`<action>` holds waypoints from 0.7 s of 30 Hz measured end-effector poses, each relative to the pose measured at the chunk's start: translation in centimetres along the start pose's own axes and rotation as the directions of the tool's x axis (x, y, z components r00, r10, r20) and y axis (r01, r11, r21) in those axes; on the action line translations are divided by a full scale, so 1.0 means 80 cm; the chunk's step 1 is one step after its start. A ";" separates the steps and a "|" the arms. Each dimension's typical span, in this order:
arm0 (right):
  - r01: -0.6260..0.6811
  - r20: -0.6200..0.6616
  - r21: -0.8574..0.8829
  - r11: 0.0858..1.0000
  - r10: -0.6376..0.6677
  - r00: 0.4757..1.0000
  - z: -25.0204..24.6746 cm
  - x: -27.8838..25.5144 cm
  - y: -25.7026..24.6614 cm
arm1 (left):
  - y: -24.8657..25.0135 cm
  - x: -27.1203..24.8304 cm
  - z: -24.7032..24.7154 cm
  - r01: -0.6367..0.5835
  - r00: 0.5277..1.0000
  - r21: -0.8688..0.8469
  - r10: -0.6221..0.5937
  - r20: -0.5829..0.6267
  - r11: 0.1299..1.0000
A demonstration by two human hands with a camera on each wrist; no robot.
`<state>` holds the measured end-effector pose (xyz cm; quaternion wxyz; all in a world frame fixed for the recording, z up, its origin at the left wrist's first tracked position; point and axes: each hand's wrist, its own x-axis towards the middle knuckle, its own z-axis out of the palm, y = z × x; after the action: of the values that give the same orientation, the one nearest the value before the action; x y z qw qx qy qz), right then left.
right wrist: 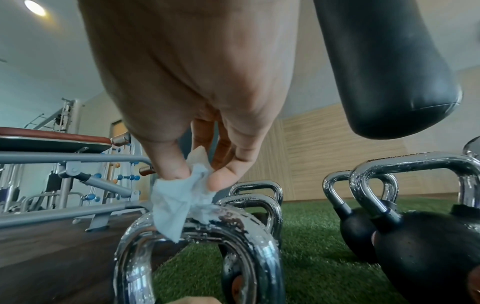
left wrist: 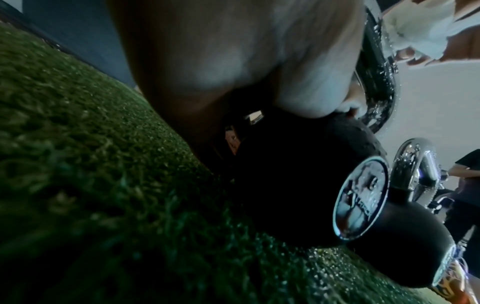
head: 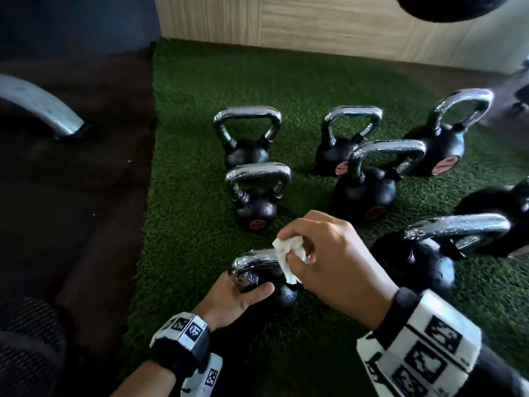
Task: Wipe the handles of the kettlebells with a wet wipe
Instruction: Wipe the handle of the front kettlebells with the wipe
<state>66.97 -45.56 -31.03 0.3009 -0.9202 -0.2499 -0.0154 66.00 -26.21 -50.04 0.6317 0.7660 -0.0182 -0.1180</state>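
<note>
Several black kettlebells with chrome handles stand on green turf (head: 200, 81). The nearest kettlebell (head: 286, 296) is small, and its wet chrome handle (head: 254, 259) (right wrist: 221, 228) shows droplets. My left hand (head: 237, 299) grips the left leg of that handle, thumb across the front. My right hand (head: 323, 253) pinches a crumpled white wet wipe (head: 287, 253) (right wrist: 179, 201) between thumb and fingers and presses it onto the top of the handle. In the left wrist view the wipe (left wrist: 415, 26) lies at the top right above the kettlebell body (left wrist: 298, 185).
More kettlebells stand behind (head: 254, 196) (head: 369, 184) and to the right (head: 423, 253). A black punching bag (right wrist: 376, 61) hangs above on the right. A grey bench frame (right wrist: 78, 164) stands on the dark floor (head: 71, 196) to the left. A wood-panelled wall (head: 315, 21) closes the back.
</note>
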 end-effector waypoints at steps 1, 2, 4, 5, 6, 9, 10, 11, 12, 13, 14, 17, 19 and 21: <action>-0.008 -0.013 0.003 1.000 0.008 1.000 0.004 -0.001 -0.002 | 0.000 0.000 0.001 0.001 1.000 -0.003 -0.001 -0.002 1.000; -0.013 -0.014 0.004 1.000 0.013 1.000 0.009 0.000 -0.004 | 0.000 -0.001 0.001 0.001 1.000 -0.006 -0.001 -0.005 1.000; -0.020 0.016 -0.009 1.000 0.020 1.000 0.017 0.004 -0.007 | -0.001 -0.003 0.001 0.000 1.000 -0.007 -0.001 -0.018 1.000; -0.026 0.043 -0.019 0.999 0.027 0.999 0.019 0.006 -0.008 | -0.001 -0.004 0.001 -0.001 1.000 -0.008 0.000 -0.024 1.000; -0.032 0.071 -0.029 0.999 0.034 0.997 0.021 0.006 -0.009 | -0.001 -0.005 0.000 0.000 1.000 -0.011 0.000 -0.028 1.000; -0.038 0.101 -0.067 0.997 0.045 0.994 0.015 0.000 -0.008 | -0.001 -0.005 -0.002 0.013 1.000 0.008 -0.013 -0.006 1.000; -0.038 0.092 -0.090 0.995 0.046 0.995 0.011 -0.003 -0.005 | 0.000 -0.005 -0.002 0.017 1.000 0.011 -0.016 -0.004 1.000; -0.043 0.081 -0.114 0.993 0.052 0.995 0.008 -0.005 -0.002 | 0.000 -0.005 -0.002 0.022 1.000 0.016 -0.021 -0.008 1.000; -0.052 0.070 -0.138 0.989 0.062 0.996 0.006 -0.007 0.000 | 0.001 -0.005 -0.003 0.028 1.000 0.024 -0.028 -0.013 0.999; -0.059 0.060 -0.158 0.986 0.069 0.996 0.006 -0.007 0.001 | 0.002 -0.006 -0.003 0.036 0.999 0.033 -0.036 -0.015 0.999; -0.060 0.050 -0.168 0.984 0.069 0.996 0.006 -0.008 -0.001 | 0.003 -0.008 -0.003 0.048 0.999 0.037 -0.047 -0.015 0.998; -0.047 0.029 -0.143 0.989 0.051 0.998 0.011 -0.013 -0.003 | 0.007 -0.010 -0.005 0.075 0.997 0.039 -0.074 -0.020 0.996; -0.075 -0.028 -0.104 0.992 0.072 0.997 0.009 -0.018 0.006 | 0.009 -0.010 -0.005 0.078 0.997 0.060 -0.077 -0.017 0.995; -0.126 -0.069 -0.114 0.985 0.119 0.990 0.004 -0.021 0.019 | 0.013 -0.010 -0.006 0.086 0.996 0.071 -0.085 -0.010 0.994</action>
<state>66.16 -47.23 -32.44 0.2537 -0.9492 -0.1819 -0.0400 65.47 -25.83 -48.85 0.5982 0.7886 0.0125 -0.1417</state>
